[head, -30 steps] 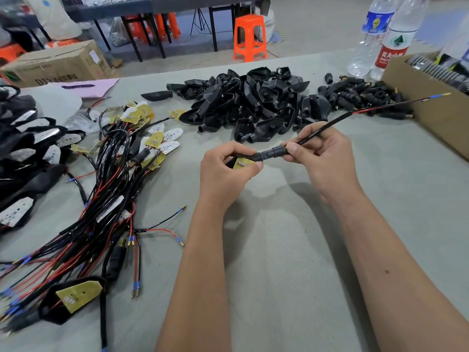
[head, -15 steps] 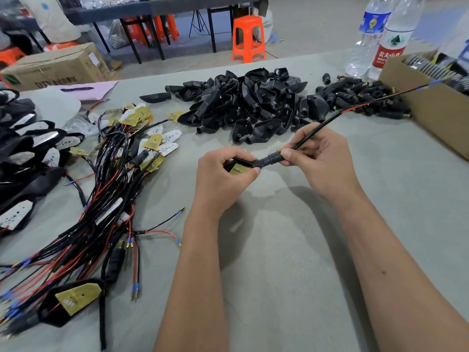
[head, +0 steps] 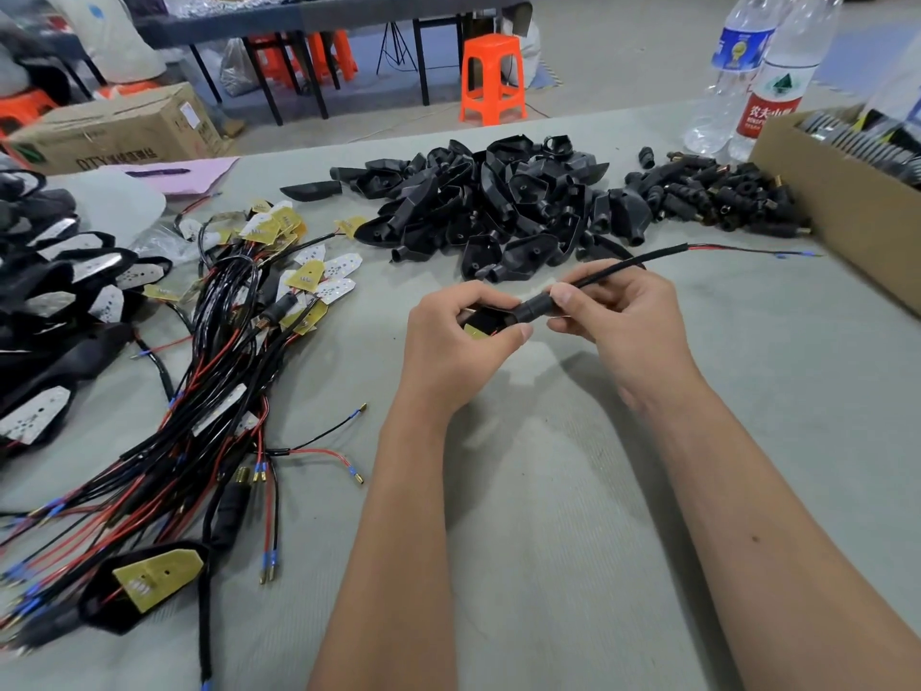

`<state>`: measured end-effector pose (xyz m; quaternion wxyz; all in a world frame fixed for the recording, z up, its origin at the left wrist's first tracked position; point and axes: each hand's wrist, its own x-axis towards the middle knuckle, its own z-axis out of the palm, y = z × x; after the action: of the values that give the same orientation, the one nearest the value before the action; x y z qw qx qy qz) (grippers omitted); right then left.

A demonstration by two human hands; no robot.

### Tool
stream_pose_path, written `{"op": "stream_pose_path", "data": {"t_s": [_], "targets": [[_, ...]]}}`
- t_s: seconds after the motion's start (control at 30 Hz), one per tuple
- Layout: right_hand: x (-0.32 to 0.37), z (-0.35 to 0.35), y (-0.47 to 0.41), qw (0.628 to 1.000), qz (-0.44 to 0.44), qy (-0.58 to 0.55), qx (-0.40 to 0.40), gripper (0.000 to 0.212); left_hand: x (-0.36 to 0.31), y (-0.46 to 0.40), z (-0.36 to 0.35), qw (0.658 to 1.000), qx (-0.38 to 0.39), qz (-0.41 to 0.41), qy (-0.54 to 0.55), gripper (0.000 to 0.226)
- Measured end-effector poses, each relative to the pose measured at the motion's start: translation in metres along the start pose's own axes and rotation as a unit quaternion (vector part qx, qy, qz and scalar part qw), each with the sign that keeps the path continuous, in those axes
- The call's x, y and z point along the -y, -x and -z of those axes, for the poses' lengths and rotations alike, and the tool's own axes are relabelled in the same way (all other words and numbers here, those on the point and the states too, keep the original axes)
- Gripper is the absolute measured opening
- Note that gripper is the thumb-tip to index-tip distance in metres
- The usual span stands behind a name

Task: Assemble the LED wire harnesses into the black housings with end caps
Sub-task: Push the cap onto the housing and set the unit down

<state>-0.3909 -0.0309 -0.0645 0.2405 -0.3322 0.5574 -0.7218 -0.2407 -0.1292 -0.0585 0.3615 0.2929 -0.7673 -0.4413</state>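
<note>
My left hand (head: 461, 341) grips a black housing (head: 486, 319) with a yellow LED board showing inside it. My right hand (head: 618, 321) pinches the black end cap (head: 536, 309) on the harness wire (head: 643, 259), right at the housing's neck. The wire runs up and right to red and black leads with blue-tipped terminals. A heap of loose black housings (head: 488, 207) lies beyond my hands. To its right is a pile of black end caps (head: 717, 199). A bundle of LED wire harnesses (head: 209, 371) sprawls at the left.
Finished black assemblies (head: 55, 291) stack at the far left edge. One housing with a yellow board (head: 149, 581) lies near left. A cardboard box (head: 837, 211) stands at the right, two water bottles (head: 747, 72) behind it. Grey table cloth (head: 548, 491) lies under my forearms.
My hands have moved closer together, and the end cap has slid along the wire up to the housing's neck. The wire's free end has dropped lower toward the table.
</note>
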Motion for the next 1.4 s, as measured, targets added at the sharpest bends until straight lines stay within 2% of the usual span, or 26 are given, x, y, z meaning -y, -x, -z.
{"op": "stream_pose_path", "data": {"t_s": [0.13, 0.2, 0.27, 0.4, 0.57, 0.7, 0.9, 0.97, 1.07, 1.13, 1.23, 1.33, 1.4], "targets": [[-0.001, 0.002, 0.002, 0.996, -0.055, -0.041, -0.061, 0.001, -0.001, 0.001, 0.002, 0.998, 0.055, 0.021, 0.014, 0.052], [-0.002, 0.003, 0.002, 0.995, -0.064, -0.03, -0.076, 0.005, 0.0, 0.002, 0.007, 0.997, 0.064, 0.041, 0.006, 0.06], [-0.003, 0.003, 0.003, 0.995, -0.054, -0.001, -0.088, 0.007, 0.001, 0.006, 0.014, 0.996, 0.071, 0.055, 0.01, 0.059], [-0.006, 0.002, 0.003, 0.995, -0.023, 0.045, -0.087, 0.005, 0.003, 0.018, 0.019, 0.994, 0.064, 0.076, 0.042, 0.043], [-0.004, 0.005, 0.002, 0.992, -0.004, 0.049, -0.113, 0.009, 0.003, 0.035, 0.01, 0.998, -0.002, 0.047, 0.04, 0.045], [-0.004, 0.004, 0.004, 0.993, -0.001, 0.046, -0.113, 0.011, 0.006, 0.041, 0.009, 0.998, -0.049, 0.024, 0.014, 0.031], [-0.003, 0.002, 0.005, 0.993, -0.003, 0.05, -0.111, 0.008, 0.009, 0.04, 0.013, 0.995, -0.076, 0.059, 0.021, 0.006], [-0.003, 0.0, 0.006, 0.995, -0.005, 0.05, -0.091, 0.006, 0.009, 0.037, 0.013, 0.993, -0.102, 0.065, 0.002, 0.007], [-0.002, -0.004, 0.008, 0.995, -0.002, 0.057, -0.077, 0.013, 0.008, 0.034, 0.014, 0.985, -0.154, 0.066, -0.039, 0.013], [-0.002, -0.007, 0.008, 0.996, 0.003, 0.038, -0.079, 0.017, 0.006, 0.032, 0.011, 0.977, -0.181, 0.111, 0.011, 0.014], [-0.003, -0.012, 0.008, 0.997, 0.017, -0.007, -0.073, 0.015, -0.001, 0.029, 0.005, 0.941, -0.242, 0.184, 0.146, 0.022], [-0.004, -0.019, 0.011, 0.997, 0.029, -0.026, -0.069, 0.016, -0.005, 0.026, 0.001, 0.905, -0.298, 0.207, 0.222, 0.022], [-0.005, -0.023, 0.011, 0.994, 0.051, -0.009, -0.096, 0.014, -0.007, 0.027, -0.004, 0.896, -0.328, 0.198, 0.223, 0.024]]}}
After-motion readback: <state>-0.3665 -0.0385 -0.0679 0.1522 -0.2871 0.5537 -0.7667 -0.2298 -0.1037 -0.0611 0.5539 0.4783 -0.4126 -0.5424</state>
